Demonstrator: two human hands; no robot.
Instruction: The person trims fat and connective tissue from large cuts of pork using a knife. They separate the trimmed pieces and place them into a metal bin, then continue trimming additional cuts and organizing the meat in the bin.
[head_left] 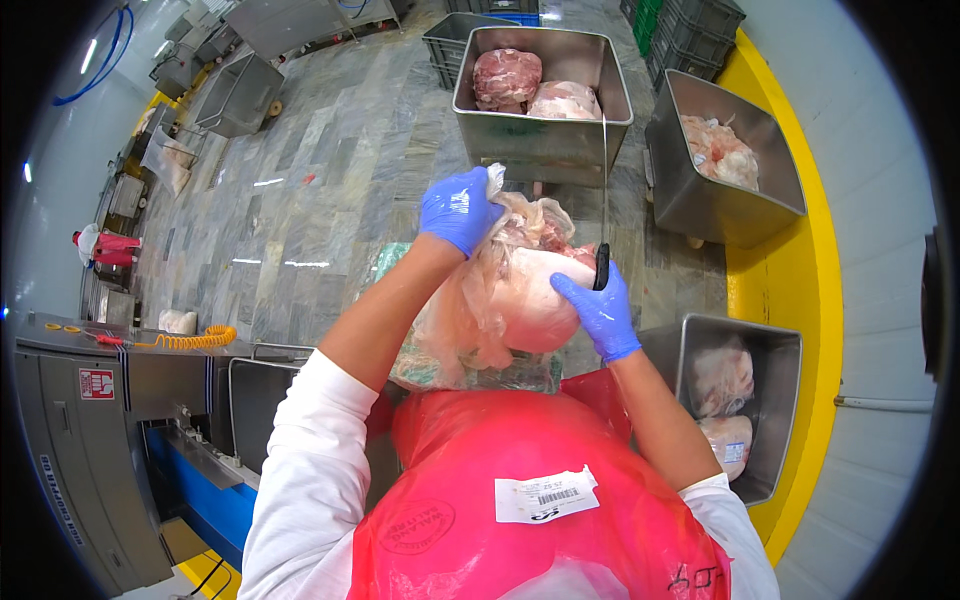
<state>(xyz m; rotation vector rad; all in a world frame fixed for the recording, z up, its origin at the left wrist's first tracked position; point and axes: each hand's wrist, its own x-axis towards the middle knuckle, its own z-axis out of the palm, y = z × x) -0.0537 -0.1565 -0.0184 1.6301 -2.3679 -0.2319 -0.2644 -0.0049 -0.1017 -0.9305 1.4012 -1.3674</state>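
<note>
My left hand (459, 212) is closed on the gathered edge of a clear plastic bag (463, 312), which is pulled up and to the left. Partly out of the bag is a large pale pink piece of meat (545, 302), with redder cut flesh at its far end. My right hand (603, 312) grips the black handle of a long, thin knife (602, 268). Its blade points away from me, in front of the metal bin beyond. The right thumb rests against the side of the meat.
A metal bin (540, 133) with meat pieces stands ahead. Two more metal bins with meat, one far right (727, 205) and one near right (690, 345), stand along the yellow kerb (825, 300). A grey machine (75, 440) and blue belt (205, 500) are at left. Another person (105, 247) is far left.
</note>
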